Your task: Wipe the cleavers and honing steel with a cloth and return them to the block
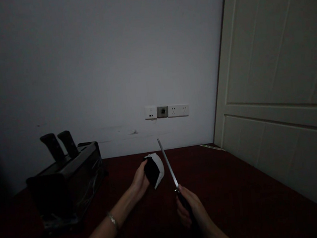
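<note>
My right hand point(191, 207) is wrapped round the black handle of a honing steel point(167, 163). Its thin, shiny rod points up and away, leaning slightly left. In my left hand point(140, 180) is a folded black-and-white cloth point(153, 170), pinched at its left side. The cloth is close to the left of the rod, with a gap between them. Both hands appear to be above the dark red table. Dim light hides the finer detail of the cloth.
To the left on the table point(140, 225) stands a dark knife block point(66, 180) with two black handles sticking up. A pale wall with a row of sockets point(178, 110) rises behind. A light panelled door point(273, 85) borders the right side.
</note>
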Action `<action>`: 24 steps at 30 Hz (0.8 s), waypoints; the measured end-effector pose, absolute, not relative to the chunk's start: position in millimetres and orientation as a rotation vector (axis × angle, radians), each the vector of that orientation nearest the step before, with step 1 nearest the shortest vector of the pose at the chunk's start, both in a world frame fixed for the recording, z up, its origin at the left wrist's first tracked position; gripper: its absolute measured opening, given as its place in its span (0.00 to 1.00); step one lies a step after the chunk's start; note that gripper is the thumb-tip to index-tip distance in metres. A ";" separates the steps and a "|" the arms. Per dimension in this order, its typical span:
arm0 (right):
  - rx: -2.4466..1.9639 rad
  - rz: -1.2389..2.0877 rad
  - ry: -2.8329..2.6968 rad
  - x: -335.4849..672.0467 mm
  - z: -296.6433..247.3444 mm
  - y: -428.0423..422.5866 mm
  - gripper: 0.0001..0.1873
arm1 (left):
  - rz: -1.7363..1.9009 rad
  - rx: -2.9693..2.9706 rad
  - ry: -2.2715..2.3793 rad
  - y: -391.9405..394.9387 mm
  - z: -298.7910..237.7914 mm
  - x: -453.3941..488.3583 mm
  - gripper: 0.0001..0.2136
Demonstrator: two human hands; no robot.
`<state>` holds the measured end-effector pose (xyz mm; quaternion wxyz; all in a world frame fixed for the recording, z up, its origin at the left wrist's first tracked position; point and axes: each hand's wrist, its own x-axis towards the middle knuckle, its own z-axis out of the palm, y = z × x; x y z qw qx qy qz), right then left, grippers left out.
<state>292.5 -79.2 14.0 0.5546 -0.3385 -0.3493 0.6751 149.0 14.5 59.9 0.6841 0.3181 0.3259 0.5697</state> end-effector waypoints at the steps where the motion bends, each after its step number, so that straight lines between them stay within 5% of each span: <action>1: -0.815 1.589 -0.841 290.9 11.2 -78.9 0.28 | 1.285 0.649 0.667 13.0 66.3 146.3 0.09; 8: -0.906 1.548 -0.922 281.5 -5.1 -77.3 0.30 | 1.607 0.640 0.749 20.8 82.7 132.5 0.10; 12: -0.924 1.564 -0.936 278.8 -5.5 -78.4 0.30 | 1.824 1.372 1.076 26.9 75.3 120.2 0.15; 18: -0.944 1.586 -0.924 281.4 -0.7 -79.1 0.30 | 1.223 2.728 0.664 8.4 65.3 122.8 0.21; 24: -0.864 1.588 -0.844 289.6 4.3 -74.4 0.29 | 1.011 2.732 0.474 1.3 59.0 135.0 0.19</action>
